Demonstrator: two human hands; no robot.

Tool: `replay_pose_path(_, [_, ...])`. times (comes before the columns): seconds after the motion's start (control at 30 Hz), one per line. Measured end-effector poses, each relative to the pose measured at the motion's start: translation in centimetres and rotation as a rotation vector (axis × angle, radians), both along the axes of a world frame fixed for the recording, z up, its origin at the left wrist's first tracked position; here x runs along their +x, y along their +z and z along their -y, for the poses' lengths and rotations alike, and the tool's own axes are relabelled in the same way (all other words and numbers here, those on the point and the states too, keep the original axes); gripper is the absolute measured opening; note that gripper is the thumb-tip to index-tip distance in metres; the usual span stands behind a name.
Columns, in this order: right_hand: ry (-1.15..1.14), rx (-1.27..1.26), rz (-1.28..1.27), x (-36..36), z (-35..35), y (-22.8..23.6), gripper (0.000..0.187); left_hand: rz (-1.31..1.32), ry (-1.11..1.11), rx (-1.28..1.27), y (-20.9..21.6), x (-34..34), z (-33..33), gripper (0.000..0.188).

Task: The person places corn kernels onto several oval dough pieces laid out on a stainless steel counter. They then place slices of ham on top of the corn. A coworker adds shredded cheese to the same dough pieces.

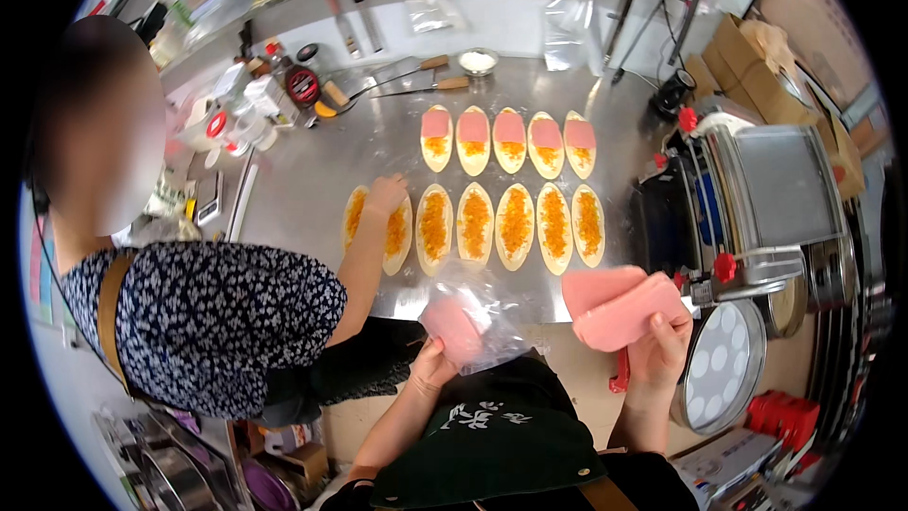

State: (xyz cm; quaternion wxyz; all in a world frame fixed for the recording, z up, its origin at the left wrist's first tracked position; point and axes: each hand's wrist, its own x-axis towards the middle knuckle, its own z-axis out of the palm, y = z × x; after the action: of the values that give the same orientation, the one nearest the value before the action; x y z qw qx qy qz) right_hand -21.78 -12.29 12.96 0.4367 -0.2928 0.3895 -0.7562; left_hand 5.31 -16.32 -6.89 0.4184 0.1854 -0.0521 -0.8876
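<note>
My left hand [432,366] grips a clear plastic bag [494,326] with pink ham slices [454,329] inside, in front of the table edge. To its right, my right hand [666,345] is closed on a small stack of pink ham slices [624,308], fanned apart. Beyond my hands lies a near row of pointed oval doughs [474,227] topped with orange shreds. Behind it, a far row of oval doughs [510,153] bears shreds, and each has a ham slice [509,126] over its far half.
At my left a co-worker's hand [386,195] reaches over the leftmost doughs. Long spatulas [421,88] and a small bowl [478,61] lie at the back of the steel table [312,170]. A dough-rolling machine [719,189] stands on the right, with a round tray [724,364] below.
</note>
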Motion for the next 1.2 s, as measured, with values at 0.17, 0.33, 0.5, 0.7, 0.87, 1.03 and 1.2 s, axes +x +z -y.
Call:
replay_pose_path(0.17, [-0.005,0.138,0.009,0.7,-3.1,-2.2,0.026,-0.033,-0.079,0.057,-2.0,-0.6,2.3,0.070])
replay_pose_path(0.33, [0.208,0.371,0.244,1.7,-4.8,-7.4,0.021,0.087,-0.117,0.172,-0.7,-5.4,3.7,0.059])
replay_pose_path(0.5, [0.193,0.491,0.326,0.1,-2.5,-10.7,0.023,0.257,-0.118,0.134,0.3,-10.6,6.6,0.048])
replay_pose_path(0.7, [0.174,0.545,0.308,-5.3,0.2,-11.3,0.023,0.212,-0.123,-0.043,1.8,-20.4,15.5,0.039])
replay_pose_path(0.87, [0.117,0.744,0.179,-9.3,0.5,-11.7,0.021,0.250,-0.069,-0.089,1.0,-32.0,25.3,0.031])
replay_pose_path(1.03, [0.036,0.746,0.103,-12.1,-0.4,-13.2,0.014,0.251,0.018,-0.094,-4.3,-43.8,34.1,0.029])
replay_pose_path(1.2, [-0.070,0.873,0.035,-13.6,1.6,-12.5,0.021,0.183,0.080,0.020,-9.8,-52.6,38.6,0.028])
